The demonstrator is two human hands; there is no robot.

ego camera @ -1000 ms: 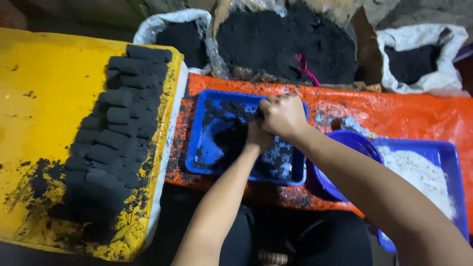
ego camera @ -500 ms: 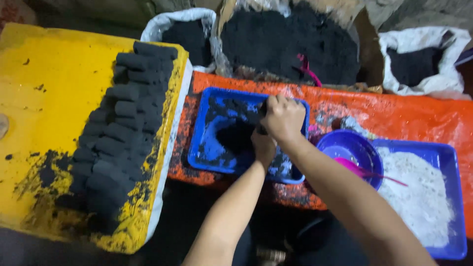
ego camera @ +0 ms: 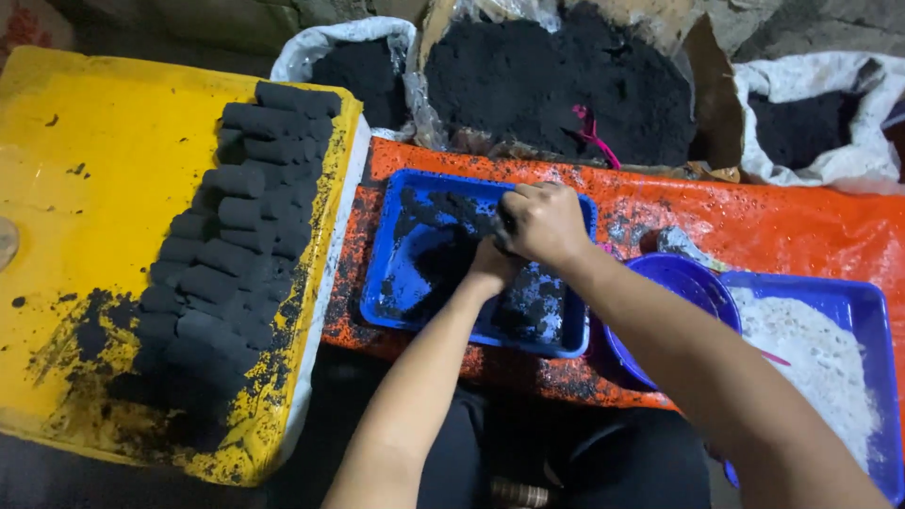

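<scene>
My right hand (ego camera: 545, 221) is over the blue tray (ego camera: 396, 302), its fingers curled tight around a small dark object that is mostly hidden in the fist. My left hand (ego camera: 490, 259) sits directly beneath it, wrist up, with its fingers covered by the right hand. The tray holds wet black charcoal paste (ego camera: 443, 254) smeared across its floor. To the left, several rows of black cylindrical briquettes (ego camera: 236, 245) lie on a yellow board (ego camera: 104, 179).
An orange sheet (ego camera: 754, 226) covers the work surface. A purple bowl (ego camera: 674, 283) and a second blue tray of white powder (ego camera: 811, 358) stand at the right. Sacks of black charcoal dust (ego camera: 566, 85) line the back. My dark-clad knees are below.
Both hands have stayed pressed together over the blue tray, shifting only slightly. The view has drifted a little to the left.
</scene>
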